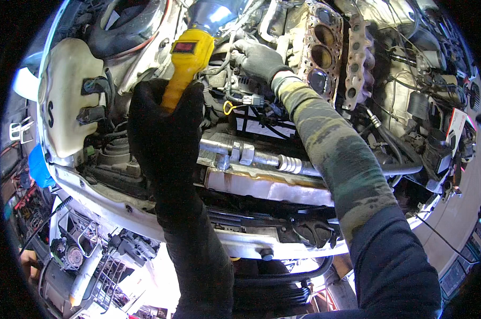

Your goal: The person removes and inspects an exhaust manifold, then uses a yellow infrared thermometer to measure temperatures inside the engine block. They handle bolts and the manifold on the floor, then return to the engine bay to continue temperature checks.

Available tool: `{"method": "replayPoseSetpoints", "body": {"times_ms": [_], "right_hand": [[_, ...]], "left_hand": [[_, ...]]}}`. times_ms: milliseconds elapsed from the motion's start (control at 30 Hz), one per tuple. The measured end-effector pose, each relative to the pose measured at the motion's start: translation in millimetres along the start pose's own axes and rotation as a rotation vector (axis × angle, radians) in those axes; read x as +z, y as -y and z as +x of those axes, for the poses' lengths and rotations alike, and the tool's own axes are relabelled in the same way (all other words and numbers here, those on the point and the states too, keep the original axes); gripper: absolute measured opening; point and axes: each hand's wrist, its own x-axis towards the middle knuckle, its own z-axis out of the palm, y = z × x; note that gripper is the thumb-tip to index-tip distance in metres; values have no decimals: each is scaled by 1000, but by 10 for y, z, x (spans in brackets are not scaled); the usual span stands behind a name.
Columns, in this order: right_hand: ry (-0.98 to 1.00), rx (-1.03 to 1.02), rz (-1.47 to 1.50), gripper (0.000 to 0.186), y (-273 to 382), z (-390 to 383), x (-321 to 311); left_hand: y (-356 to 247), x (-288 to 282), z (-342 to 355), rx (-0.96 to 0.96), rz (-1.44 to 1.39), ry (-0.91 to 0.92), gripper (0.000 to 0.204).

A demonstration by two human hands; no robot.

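My left hand (166, 125), in a dark glove, is wrapped round the handle of a yellow flashlight (193, 52) with a wide clear head and a small red window. Its head points away, into the engine bay. My right hand (259, 58), in a grey glove, reaches in beside the engine block (321, 56), whose open cylinders face up. The right fingers are curled together near some hoses and wiring; what they hold, if anything, is hidden. Below that hand are the alternator (243, 84) and a yellow dipstick loop (228, 108).
A cream plastic tank (73, 95) stands at the left. Across the front run a metal pipe (240, 151) and the radiator's top (267, 187). A rusty manifold (359, 61) lies right of the block. A red and white box (456, 130) stands at the far right.
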Motion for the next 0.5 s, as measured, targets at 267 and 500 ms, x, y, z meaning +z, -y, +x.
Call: {"method": "replayPoseSetpoints", "body": {"times_ms": [267,500], "right_hand": [[-12,-273,-252,53,-55,-972,-1272],[-67,92,-308,50,679,-3573,-2380]], "left_hand": [[8,34,38,143,52,-85,42],[5,22,19,82,138,11,46]]}}
